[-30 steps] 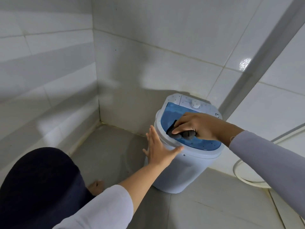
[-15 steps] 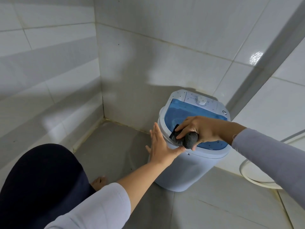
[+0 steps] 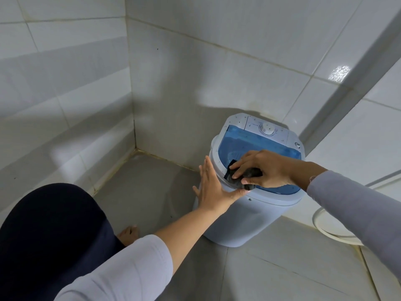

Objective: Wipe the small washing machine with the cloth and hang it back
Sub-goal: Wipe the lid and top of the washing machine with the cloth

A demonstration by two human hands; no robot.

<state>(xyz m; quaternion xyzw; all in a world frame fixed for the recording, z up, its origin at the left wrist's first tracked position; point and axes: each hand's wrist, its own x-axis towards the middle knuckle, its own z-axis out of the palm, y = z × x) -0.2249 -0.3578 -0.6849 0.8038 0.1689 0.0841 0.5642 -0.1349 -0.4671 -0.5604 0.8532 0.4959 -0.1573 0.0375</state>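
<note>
1. The small washing machine (image 3: 249, 205) stands on the tiled floor (image 3: 152, 181) in a corner, close to the back wall (image 3: 195, 72). Its blue lid (image 3: 249, 146) is closed, with a white dial (image 3: 267, 128) behind it.
2. The right hand (image 3: 267, 168) is clamped on a dark cloth (image 3: 243, 178), bunched under the fingers and pressed onto the front left edge of the lid, where blue meets the white rim.
3. The left hand (image 3: 213, 187) is spread flat, fingers apart, against the machine's left side just under the rim; it holds nothing and seems to steady the tub.
4. The step in hand looks like wiping the top: the cloth is at work on the lid, and hanging it back is not yet done.
5. The next move likely calls for sweeping the cloth along the rim and down the white body, keeping the left palm braced so the light machine does not slide.
6. No hook or rail for the cloth is in view.
</note>
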